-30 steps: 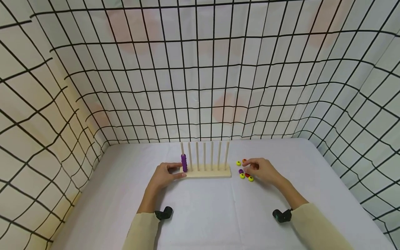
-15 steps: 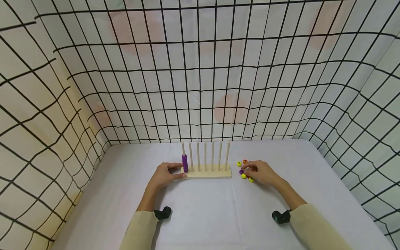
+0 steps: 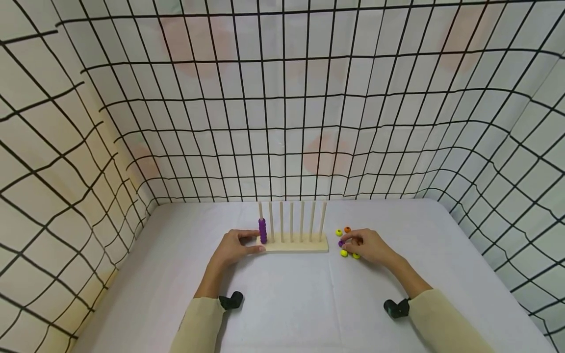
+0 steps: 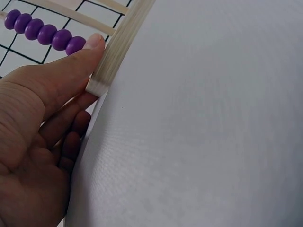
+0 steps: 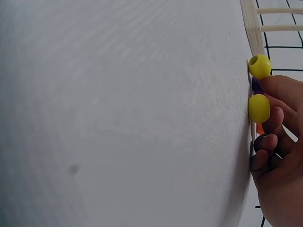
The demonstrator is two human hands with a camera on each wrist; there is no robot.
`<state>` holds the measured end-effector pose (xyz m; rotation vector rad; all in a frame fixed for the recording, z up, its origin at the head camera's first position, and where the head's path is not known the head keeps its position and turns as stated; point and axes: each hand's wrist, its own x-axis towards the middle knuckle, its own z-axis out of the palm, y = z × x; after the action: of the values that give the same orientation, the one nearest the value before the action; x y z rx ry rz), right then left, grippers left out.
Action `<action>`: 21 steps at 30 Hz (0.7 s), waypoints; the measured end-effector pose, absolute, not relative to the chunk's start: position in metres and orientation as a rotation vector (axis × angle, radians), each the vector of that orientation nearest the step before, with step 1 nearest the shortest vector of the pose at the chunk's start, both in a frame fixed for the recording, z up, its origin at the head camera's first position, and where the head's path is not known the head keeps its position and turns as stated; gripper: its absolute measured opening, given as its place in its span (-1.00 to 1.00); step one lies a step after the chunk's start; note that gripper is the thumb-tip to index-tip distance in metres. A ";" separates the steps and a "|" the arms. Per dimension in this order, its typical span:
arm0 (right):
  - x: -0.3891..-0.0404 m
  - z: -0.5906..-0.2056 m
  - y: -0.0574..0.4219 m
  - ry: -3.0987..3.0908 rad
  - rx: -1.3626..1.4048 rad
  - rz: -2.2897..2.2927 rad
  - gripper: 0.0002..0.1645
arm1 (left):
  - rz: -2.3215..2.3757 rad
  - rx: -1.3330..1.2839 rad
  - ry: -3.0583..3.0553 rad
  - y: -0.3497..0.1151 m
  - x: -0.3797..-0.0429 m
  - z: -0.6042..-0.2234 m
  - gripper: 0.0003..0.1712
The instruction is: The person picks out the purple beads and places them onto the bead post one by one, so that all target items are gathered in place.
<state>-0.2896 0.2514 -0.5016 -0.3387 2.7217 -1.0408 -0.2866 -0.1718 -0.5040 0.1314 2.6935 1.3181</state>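
Note:
A wooden peg rack [image 3: 295, 244] with several upright pegs stands on the white table. Purple beads [image 3: 262, 231] are stacked on its leftmost peg. My left hand [image 3: 231, 250] grips the left end of the base, thumb [image 4: 90, 51] along the front and fingers behind. To the right of the rack, my right hand [image 3: 370, 246] has thumb and index fingertip at either side of a loose purple bead [image 3: 341, 243], pinching it. Two yellow beads, one nearer [image 3: 344, 253] and one by the palm [image 3: 356, 256], lie just in front of these fingers.
Behind the right fingertips lie another yellow bead [image 3: 338, 232] and an orange bead [image 3: 347, 229]. Black netting [image 3: 284, 128] over white walls encloses the back and sides of the table [image 3: 282, 304]. Each wrist carries a small black camera [image 3: 397, 308].
My right fingers have lowered and closed in on the purple bead, and a yellow bead beside it has shifted toward me. The left hand keeps its grip on the rack.

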 end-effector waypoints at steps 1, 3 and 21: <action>-0.289 -0.502 0.251 2.723 -0.343 -1.038 -0.69 | 1.319 0.132 2.695 -0.172 -0.286 -0.504 -0.39; -0.289 -0.502 0.252 2.727 -0.349 -1.032 -0.70 | 1.320 0.134 2.697 -0.172 -0.286 -0.505 -0.39; -0.289 -0.499 0.259 2.799 -0.254 -1.056 -0.70 | 1.321 0.139 2.700 -0.171 -0.285 -0.504 -0.39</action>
<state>-0.2889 0.2590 -0.4995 -0.2544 2.7993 -1.0562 -0.2854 -0.1714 -0.5043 0.1394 2.6999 1.3209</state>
